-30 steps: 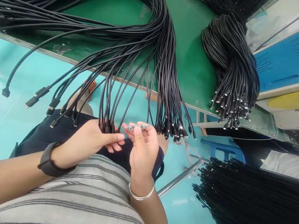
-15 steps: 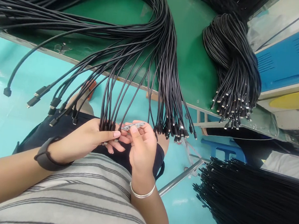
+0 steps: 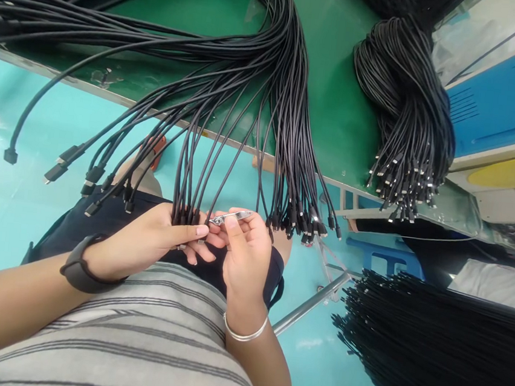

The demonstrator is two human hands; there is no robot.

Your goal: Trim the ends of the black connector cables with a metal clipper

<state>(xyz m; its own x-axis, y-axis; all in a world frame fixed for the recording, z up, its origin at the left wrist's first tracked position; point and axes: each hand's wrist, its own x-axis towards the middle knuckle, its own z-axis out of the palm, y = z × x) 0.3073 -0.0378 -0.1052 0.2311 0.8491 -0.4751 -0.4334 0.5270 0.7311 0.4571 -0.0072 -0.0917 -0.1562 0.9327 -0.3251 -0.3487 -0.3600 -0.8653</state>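
My left hand (image 3: 160, 229) is closed round several black cables (image 3: 188, 180) near their plug ends, thumb stretched across them. Small metal plug tips show under its fingers. In my right hand (image 3: 247, 265) is a silver nail clipper (image 3: 241, 215), pinched between thumb and fingers. Its jaw end points left, right at the cable nearest my left thumb tip; whether it touches the cable I cannot tell. More loose cable ends (image 3: 64, 162) hang to the left of my hands. A thick bunch of cable ends (image 3: 300, 218) dangles just to the right.
The cables drape over the edge of a green table (image 3: 328, 121). A tied cable bundle (image 3: 398, 103) lies at its right. A large stack of black cables (image 3: 443, 350) rests at lower right, near a metal bar (image 3: 313, 304) and a blue stool (image 3: 383, 257).
The view has shifted slightly, so the table and cables sit a little differently in it. Both hands keep nearly the same grip and place; the clipper has barely moved.
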